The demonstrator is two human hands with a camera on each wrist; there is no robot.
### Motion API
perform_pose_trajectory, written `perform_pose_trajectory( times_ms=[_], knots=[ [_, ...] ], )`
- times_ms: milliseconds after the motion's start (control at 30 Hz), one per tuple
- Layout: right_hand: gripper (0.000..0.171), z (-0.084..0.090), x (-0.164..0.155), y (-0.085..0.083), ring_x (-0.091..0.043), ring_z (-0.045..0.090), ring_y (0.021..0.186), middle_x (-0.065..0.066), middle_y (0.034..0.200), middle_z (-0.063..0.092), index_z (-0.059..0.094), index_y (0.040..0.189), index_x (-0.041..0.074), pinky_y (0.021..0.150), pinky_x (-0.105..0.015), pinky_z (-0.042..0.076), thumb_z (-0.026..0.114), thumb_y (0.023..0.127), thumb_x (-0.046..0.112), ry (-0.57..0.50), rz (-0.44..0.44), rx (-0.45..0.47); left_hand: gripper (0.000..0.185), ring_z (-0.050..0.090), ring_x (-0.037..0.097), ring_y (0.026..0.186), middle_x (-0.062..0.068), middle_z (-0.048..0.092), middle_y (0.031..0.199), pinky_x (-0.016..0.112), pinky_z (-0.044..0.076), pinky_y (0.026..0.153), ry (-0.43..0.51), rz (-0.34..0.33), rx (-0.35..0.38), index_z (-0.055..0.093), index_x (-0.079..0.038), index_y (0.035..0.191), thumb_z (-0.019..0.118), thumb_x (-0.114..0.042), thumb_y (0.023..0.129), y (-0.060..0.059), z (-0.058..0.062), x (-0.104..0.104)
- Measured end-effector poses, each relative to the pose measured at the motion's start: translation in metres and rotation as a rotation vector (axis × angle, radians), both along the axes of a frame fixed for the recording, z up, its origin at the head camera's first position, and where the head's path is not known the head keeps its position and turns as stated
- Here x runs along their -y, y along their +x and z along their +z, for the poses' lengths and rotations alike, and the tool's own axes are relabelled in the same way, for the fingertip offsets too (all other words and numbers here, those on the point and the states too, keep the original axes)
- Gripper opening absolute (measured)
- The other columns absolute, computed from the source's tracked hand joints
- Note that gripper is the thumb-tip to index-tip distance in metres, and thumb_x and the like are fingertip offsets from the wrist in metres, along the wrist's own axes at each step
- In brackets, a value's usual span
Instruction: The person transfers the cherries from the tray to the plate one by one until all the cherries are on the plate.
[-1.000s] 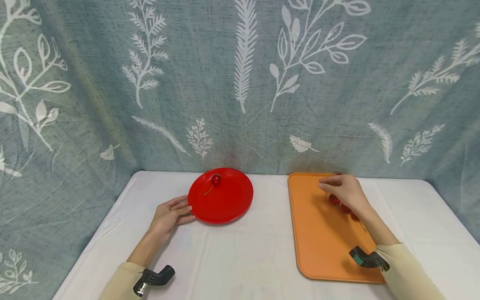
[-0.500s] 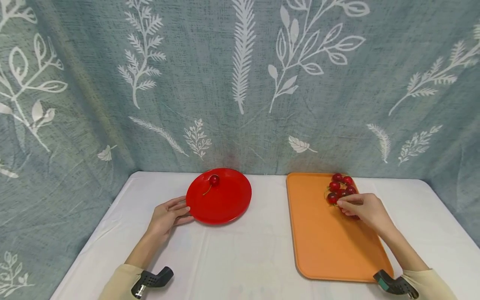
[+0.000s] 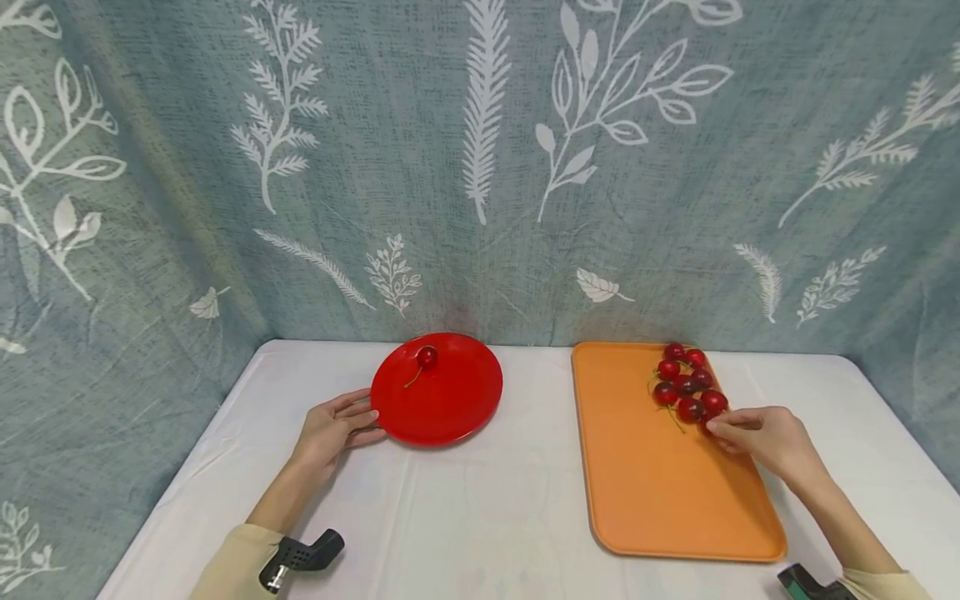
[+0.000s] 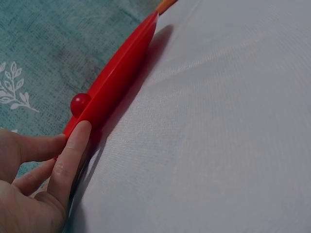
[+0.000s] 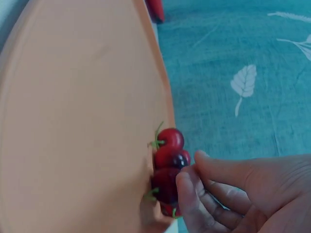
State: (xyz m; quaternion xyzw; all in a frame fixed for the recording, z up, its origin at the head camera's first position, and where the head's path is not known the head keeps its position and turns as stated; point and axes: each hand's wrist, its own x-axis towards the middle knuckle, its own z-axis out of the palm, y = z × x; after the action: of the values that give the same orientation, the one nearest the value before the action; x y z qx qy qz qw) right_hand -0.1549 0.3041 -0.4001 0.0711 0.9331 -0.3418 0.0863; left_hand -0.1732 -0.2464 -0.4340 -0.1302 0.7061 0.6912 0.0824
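Observation:
A red plate (image 3: pixel 450 404) lies at the middle back of the white table with one stemmed cherry (image 3: pixel 427 357) on its far side. My left hand (image 3: pixel 352 423) rests flat beside it, with its straight fingers (image 4: pixel 73 145) touching the plate's rim (image 4: pixel 121 77). On the orange tray (image 3: pixel 645 483) at the right, a cluster of red cherries (image 3: pixel 686 379) lies in the far right corner. My right hand (image 3: pixel 718 428) sits at the near end of that cluster. Its curled fingertips (image 5: pixel 187 187) pinch a dark cherry (image 5: pixel 165 182) there.
A white cloth (image 3: pixel 487 525) covers the table. A grey-blue curtain with white leaf prints (image 3: pixel 480 167) hangs close behind it and along both sides. Black wrist mounts (image 3: pixel 300 554) show on my sleeves near the front edge.
My right hand has drawn back toward me along the tray's right side, uncovering the cherry cluster. The left hand stays at the plate's rim.

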Motion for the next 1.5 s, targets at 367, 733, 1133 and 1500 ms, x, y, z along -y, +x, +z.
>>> perform_pose_trajectory(
  times_ms=[367, 733, 1133, 1500],
  knots=[
    [0.037, 0.002, -0.009, 0.007, -0.015, 0.054, 0.060, 0.000, 0.062, 0.065, 0.074, 0.091, -0.009, 0.054, -0.028, 0.041, 0.075, 0.086, 0.027, 0.112, -0.020, 0.045, 0.054, 0.073, 0.018, 0.087, 0.021, 0.060, 0.128, 0.031, 0.059, 0.078, 0.013, 0.012, -0.002, 0.036, 0.007, 0.146, 0.057, -0.001, 0.096, 0.002, 0.000, -0.001],
    [0.022, -0.001, 0.014, 0.006, -0.020, 0.047, 0.058, -0.010, 0.068, 0.067, 0.076, 0.084, -0.006, 0.048, -0.029, 0.035, 0.078, 0.082, 0.016, 0.297, 0.032, -0.053, 0.054, 0.073, 0.018, 0.087, 0.020, 0.061, 0.128, 0.031, 0.059, 0.078, 0.024, 0.019, 0.001, 0.035, 0.007, 0.146, 0.057, -0.002, 0.097, 0.001, -0.001, -0.001],
    [0.018, -0.005, 0.011, 0.005, -0.017, 0.047, 0.054, 0.003, 0.054, 0.053, 0.072, 0.068, 0.004, 0.047, -0.027, 0.034, 0.071, 0.082, 0.017, 0.269, 0.018, -0.066, 0.054, 0.072, 0.017, 0.089, 0.024, 0.055, 0.133, 0.031, 0.059, 0.079, 0.017, 0.020, -0.004, 0.036, 0.006, 0.146, 0.057, -0.002, 0.097, 0.000, -0.001, -0.004],
    [0.026, -0.005, 0.005, 0.008, -0.016, 0.069, 0.063, -0.014, 0.075, 0.073, 0.069, 0.096, -0.016, 0.055, -0.021, 0.055, 0.064, 0.092, 0.009, 0.025, -0.012, -0.101, 0.054, 0.072, 0.017, 0.089, 0.026, 0.052, 0.138, 0.030, 0.059, 0.078, -0.003, 0.022, 0.000, 0.035, 0.005, 0.147, 0.057, -0.004, 0.098, 0.002, -0.002, -0.002]
  ],
)
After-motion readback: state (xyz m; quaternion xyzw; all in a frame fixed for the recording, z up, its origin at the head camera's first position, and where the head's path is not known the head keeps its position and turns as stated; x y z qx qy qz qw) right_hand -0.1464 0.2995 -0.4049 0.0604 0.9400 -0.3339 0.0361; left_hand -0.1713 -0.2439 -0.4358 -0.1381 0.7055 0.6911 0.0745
